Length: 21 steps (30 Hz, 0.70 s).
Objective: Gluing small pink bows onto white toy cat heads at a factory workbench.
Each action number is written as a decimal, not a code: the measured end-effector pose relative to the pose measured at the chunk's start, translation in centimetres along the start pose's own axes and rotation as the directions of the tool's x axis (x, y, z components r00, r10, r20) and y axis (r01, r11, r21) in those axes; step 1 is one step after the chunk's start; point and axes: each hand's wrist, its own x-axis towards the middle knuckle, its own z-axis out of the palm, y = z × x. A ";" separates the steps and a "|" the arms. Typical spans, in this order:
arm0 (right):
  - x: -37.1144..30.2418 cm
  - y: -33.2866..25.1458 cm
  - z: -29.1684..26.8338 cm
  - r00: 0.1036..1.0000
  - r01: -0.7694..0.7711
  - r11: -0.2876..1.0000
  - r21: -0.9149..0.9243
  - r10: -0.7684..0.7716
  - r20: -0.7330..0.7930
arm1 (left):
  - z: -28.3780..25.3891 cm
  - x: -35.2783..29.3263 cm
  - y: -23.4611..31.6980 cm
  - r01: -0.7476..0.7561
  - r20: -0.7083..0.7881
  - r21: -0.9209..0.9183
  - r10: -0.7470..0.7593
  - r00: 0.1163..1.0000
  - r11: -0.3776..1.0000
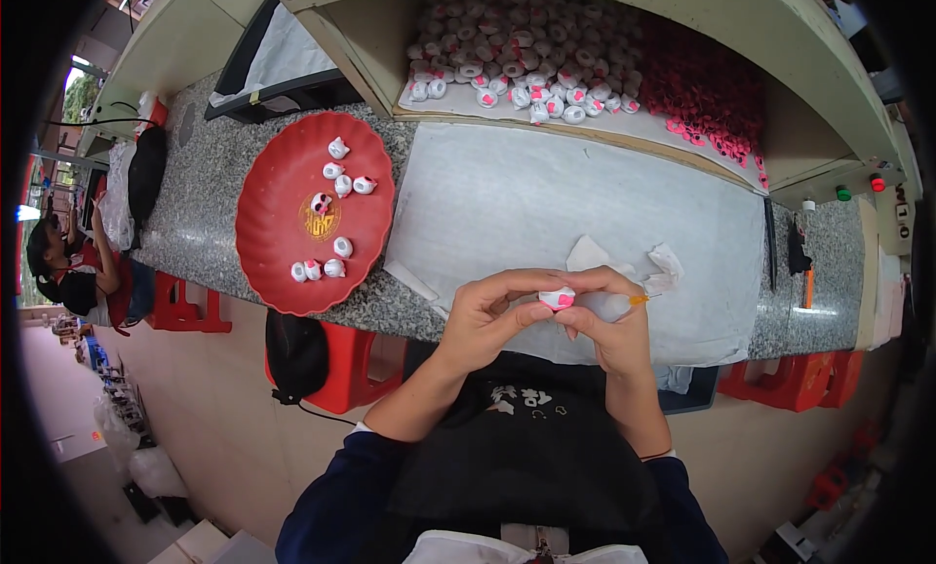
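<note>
Over the near edge of the white paper, my left hand point(476, 322) and my right hand point(618, 340) are closed together on a small white figure head point(557, 298) with a pink patch. The thumbs press it from the near side and the fingertips from the far side. My right hand also keeps a translucent bottle point(608, 305) against its palm. The bottle's thin orange tip point(638, 300) points right, away from the head. Just beyond my right hand lie crumpled white tissues point(667, 262). Fingers partly cover the head and the bottle.
A red scalloped tray point(255, 189) at left holds several white heads point(343, 185). Under the shelf point(336, 47) are heaped white heads point(526, 62) and small pink parts point(697, 86). Red stools point(363, 369) stand below the granite bench point(200, 208). Another person point(83, 272) is far left.
</note>
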 end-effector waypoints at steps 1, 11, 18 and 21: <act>0.0 0.0 0.0 1.000 -0.003 1.000 -0.010 0.003 -0.005 | 0.0 0.0 0.0 -0.021 -0.003 0.030 0.021 1.000 0.999; -0.1 0.1 0.1 0.999 -0.037 0.996 0.079 0.039 -0.019 | -0.1 0.0 0.4 0.036 0.005 0.076 -0.037 0.999 0.996; -0.2 -0.2 0.3 0.999 -0.031 0.999 0.006 0.031 -0.021 | 0.3 0.0 0.4 -0.033 -0.006 0.183 0.035 0.999 0.982; -0.3 0.1 0.3 1.000 -0.008 1.000 -0.002 0.008 -0.029 | 0.2 -0.1 0.2 -0.044 -0.009 0.209 0.047 0.999 0.977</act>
